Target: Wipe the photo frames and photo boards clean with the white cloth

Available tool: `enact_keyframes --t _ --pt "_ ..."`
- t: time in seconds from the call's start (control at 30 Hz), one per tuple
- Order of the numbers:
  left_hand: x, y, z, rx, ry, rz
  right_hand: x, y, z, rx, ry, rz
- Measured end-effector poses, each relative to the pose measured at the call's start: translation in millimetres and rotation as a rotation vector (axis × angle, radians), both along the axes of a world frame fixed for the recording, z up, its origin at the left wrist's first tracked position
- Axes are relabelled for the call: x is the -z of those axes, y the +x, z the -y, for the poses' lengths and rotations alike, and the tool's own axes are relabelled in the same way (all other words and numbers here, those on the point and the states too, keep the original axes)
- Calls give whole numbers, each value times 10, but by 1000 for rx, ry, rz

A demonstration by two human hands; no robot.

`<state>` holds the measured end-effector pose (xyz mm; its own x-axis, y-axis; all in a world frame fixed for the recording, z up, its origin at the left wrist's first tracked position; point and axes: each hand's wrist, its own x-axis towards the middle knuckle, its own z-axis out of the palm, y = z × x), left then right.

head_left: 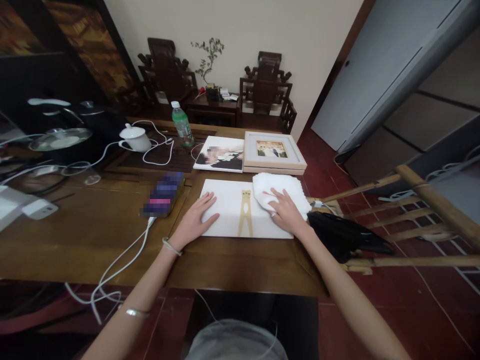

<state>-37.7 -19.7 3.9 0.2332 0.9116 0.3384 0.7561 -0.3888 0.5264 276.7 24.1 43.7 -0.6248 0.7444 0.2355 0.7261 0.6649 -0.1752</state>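
Note:
A white rectangular panel (227, 210) lies flat on the wooden table in front of me. A tan, two-legged stand piece (245, 212) runs down its middle. My left hand (200, 215) rests on the panel's left end with fingers spread, holding nothing. At the right end, my right hand (285, 210) presses a folded white cloth (287, 185) onto the panel, its fingers bent into the fabric. The cloth covers the panel's upper right corner and hangs past its edge. Just beyond lie a photo panel (225, 162) and a pale framed picture (296, 157) stacked on another frame.
Left of the panel lies a phone (165, 195) with a white cable. Farther back stand a green-labelled bottle (182, 125), a lidded white cup (134, 138) and a dark pot (63, 142). A black bag (345, 235) sits on a bamboo chair (416, 227) at right.

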Motion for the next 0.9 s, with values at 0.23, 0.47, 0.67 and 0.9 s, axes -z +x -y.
enact_keyframes --t 0.23,0.47,0.67,0.9 --pt "-5 -34 -10 -22 -16 6 36 -53 269 -39 38 46" --pt "-15 -3 10 -18 -11 -28 -1 -79 1011 -64 36 36" --pt "1 11 9 20 10 -118 -42 -91 904 -40 -14 44" --pt "29 2 -11 33 35 -120 -135 -40 164 -70 -121 147"
